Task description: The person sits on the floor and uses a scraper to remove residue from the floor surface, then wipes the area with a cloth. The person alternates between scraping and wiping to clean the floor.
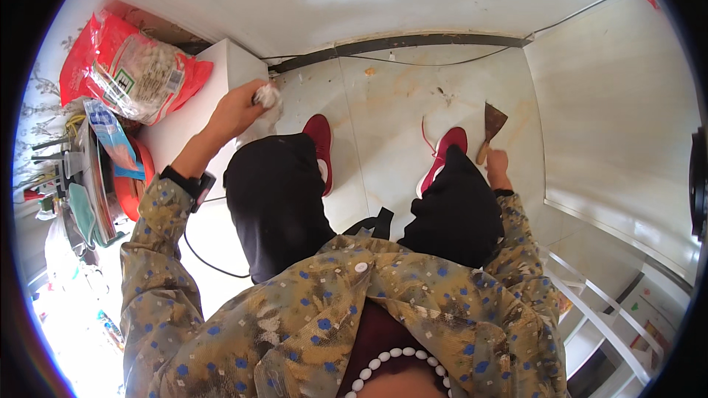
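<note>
My left hand is closed around the gathered top of a thin, clear plastic bag. The bag hangs beside a white cabinet, and its lower part is partly hidden by my knee. On the other side, my right hand grips a scraper by its wooden handle. Its flared, rusty-looking blade points away from me, just above or against the tiled floor; I cannot tell which. Small dark crumbs and an orange-brown scrap lie on the tiles between my hands.
A red bag of packaged food lies on the white cabinet at left, near a red plastic container. A black cable runs along the dark baseboard. White rails stand at lower right. My red shoes are on the floor.
</note>
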`<state>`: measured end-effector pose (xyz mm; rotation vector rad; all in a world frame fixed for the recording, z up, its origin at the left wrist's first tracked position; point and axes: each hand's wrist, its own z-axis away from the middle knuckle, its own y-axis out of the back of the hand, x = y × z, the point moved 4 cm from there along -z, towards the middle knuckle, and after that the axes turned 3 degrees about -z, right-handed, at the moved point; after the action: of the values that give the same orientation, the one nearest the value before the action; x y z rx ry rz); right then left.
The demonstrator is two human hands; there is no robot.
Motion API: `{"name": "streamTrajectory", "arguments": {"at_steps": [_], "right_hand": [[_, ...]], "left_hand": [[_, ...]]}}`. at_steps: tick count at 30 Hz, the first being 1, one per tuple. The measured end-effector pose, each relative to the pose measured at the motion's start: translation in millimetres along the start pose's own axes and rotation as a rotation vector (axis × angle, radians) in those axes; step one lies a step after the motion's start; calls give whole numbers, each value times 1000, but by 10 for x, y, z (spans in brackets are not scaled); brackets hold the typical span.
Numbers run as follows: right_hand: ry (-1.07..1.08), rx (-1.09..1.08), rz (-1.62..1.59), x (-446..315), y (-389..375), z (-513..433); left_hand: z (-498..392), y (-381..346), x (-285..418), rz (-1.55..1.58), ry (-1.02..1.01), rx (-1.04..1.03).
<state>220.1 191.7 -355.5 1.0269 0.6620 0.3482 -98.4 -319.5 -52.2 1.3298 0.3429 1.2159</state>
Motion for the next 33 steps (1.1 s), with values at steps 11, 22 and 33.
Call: {"name": "streamTrajectory", "arguments": {"at_steps": [11, 22, 33], "right_hand": [[-347, 198, -116, -116, -191, 175], [375, 344, -325, -1484, 110, 19], [297, 139, -53, -2281, -88, -696]], "left_hand": [[196, -275, 67, -390, -189, 116], [206, -252, 57, -336, -265, 196], [213, -217, 51, -286, -250, 217]]}}
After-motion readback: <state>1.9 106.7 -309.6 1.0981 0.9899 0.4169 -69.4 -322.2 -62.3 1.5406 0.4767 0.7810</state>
